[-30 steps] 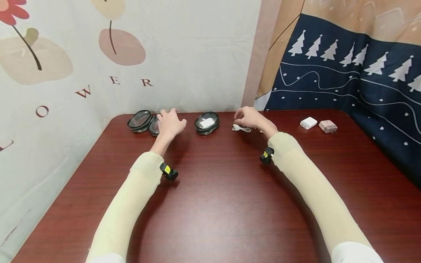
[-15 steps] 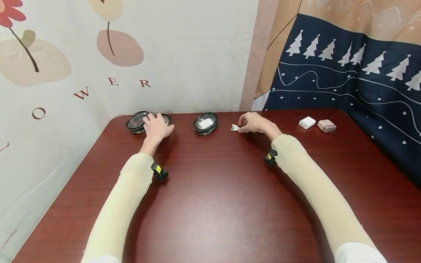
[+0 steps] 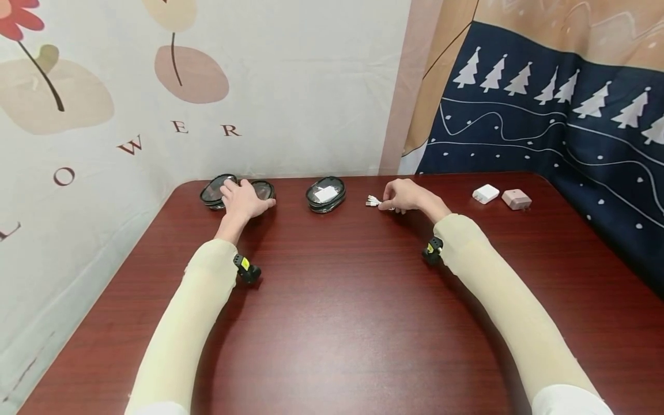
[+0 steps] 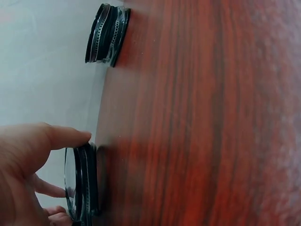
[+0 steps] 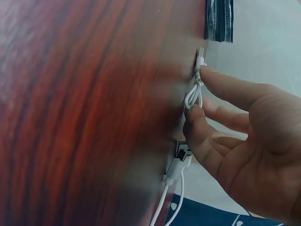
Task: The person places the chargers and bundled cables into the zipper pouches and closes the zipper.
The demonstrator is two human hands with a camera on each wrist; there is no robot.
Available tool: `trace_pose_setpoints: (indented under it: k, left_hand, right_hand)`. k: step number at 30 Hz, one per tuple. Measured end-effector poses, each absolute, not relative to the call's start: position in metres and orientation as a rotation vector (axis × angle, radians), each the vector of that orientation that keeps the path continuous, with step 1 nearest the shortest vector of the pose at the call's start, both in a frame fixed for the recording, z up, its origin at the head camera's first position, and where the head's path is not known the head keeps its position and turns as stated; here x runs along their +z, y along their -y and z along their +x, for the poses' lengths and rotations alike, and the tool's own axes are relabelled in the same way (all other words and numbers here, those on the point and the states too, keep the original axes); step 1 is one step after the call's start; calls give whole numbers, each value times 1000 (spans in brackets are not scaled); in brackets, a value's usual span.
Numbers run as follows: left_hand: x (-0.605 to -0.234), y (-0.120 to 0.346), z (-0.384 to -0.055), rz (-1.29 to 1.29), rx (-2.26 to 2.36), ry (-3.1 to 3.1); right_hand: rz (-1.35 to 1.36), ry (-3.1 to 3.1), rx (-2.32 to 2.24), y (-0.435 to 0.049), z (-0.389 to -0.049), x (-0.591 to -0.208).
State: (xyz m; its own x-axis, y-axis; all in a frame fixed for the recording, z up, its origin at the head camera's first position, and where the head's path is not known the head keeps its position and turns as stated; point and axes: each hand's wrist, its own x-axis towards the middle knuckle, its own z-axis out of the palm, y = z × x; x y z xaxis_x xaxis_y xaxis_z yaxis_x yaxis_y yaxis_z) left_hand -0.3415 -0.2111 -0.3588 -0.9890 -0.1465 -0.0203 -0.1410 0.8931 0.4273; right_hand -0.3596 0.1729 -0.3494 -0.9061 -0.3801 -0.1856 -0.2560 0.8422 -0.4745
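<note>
Pinching the looped white USB cable [image 3: 373, 201] with the right grip [image 3: 407, 195], close to the back edge of the bench [image 3: 332, 323]. Curling the left grip [image 3: 240, 200] around the rim of the middle round zip case [image 3: 264, 189], thumb on the right side. Likely to feel light and bendy at the cable; best to take by the bunched loop, not the plug tip. Probably light and soft-sided at the case, slippery on the clear lid; best to hold by the zip rim.

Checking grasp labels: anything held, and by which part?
Right hand: the white cable, pinched at its coil near the plug. Left hand: thumb at the rim of a black case; grip can't be told.
</note>
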Motion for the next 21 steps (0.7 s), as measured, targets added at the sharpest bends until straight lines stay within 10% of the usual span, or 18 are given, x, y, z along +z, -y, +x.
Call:
trace_pose_setpoints:
  k: [21]
  left_hand:
    - [-357,216,-338,184,-1006,2923]
  right_hand:
    - [-531,-2770,-759,-181,-359,-351]
